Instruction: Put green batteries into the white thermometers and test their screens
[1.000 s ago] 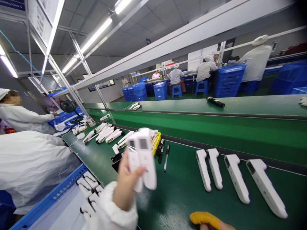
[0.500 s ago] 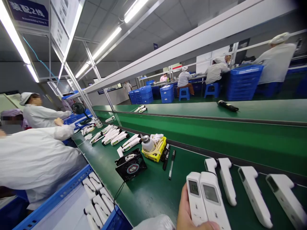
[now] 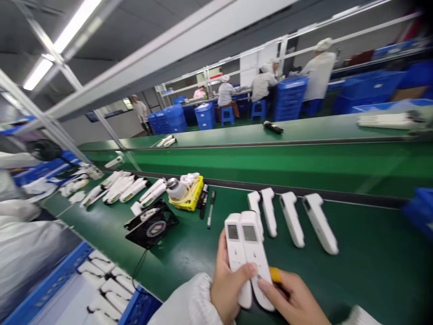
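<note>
Two white handheld infrared thermometers, a left one (image 3: 237, 253) and a right one (image 3: 254, 250), stand side by side with their grey screens facing me. My left hand (image 3: 227, 282) is wrapped round them from the left, its thumb lying across the front. From the lower right, my right hand (image 3: 297, 298) grips the right thermometer, thumb on its front near the buttons. A yellow cover (image 3: 275, 274) shows on one of that hand's fingers. Beyond my hands several more white thermometers (image 3: 291, 220) lie in a row on the green bench (image 3: 372, 271).
A black fan (image 3: 152, 225), a yellow basket (image 3: 196, 194) with a bottle, and pens (image 3: 211, 210) occupy the bench's middle. More thermometers (image 3: 122, 187) lie further left. A blue crate (image 3: 77, 257) of white parts stands lower left. A co-worker's white sleeve (image 3: 20, 253) is beside it.
My right hand has come into view and taken hold of the right thermometer. The view has turned right, so the bench things now appear further left.
</note>
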`<state>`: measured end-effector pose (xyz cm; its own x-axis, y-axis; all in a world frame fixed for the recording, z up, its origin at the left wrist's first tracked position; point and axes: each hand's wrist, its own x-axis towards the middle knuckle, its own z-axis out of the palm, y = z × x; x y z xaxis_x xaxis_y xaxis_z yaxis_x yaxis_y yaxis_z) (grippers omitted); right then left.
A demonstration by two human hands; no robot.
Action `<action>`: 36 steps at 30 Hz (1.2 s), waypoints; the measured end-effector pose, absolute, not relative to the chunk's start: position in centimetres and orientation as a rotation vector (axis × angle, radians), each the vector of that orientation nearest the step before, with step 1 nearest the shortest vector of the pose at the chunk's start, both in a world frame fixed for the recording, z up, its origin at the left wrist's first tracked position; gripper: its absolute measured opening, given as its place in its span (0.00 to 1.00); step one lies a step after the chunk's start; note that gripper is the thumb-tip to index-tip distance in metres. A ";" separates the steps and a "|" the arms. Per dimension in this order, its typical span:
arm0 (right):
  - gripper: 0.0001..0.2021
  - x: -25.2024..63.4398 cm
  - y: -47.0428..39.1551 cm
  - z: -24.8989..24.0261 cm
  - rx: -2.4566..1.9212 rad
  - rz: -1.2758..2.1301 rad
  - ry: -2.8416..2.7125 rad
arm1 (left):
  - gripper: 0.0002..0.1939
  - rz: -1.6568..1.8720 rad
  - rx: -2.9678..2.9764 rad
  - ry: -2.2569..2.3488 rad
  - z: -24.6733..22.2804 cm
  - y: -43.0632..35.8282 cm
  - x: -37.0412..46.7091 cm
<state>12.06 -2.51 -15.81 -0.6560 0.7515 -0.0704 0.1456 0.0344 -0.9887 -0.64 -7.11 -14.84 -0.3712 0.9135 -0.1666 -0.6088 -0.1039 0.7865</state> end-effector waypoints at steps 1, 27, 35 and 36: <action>0.20 12.1 -2.5 -15.4 -0.907 1.627 -1.875 | 0.49 1.703 0.445 1.012 -14.7 -7.3 -0.7; 0.14 11.6 -3.2 -16.0 -0.894 1.837 -1.822 | 0.43 1.593 0.597 1.159 -14.5 -7.9 -1.2; 0.17 11.8 -3.3 -15.0 -0.899 1.742 -1.886 | 0.45 1.640 0.610 1.131 -14.7 -8.1 -1.2; 0.17 12.0 -3.4 -15.1 -0.907 1.720 -1.902 | 0.46 1.660 0.630 1.099 -14.4 -8.1 -1.4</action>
<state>12.04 -3.37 -15.09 -0.6999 0.7045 -0.1174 0.1876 0.0228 -0.9820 -1.37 -8.06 -14.43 -0.3583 0.9283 -0.0991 -0.4537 -0.0803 0.8875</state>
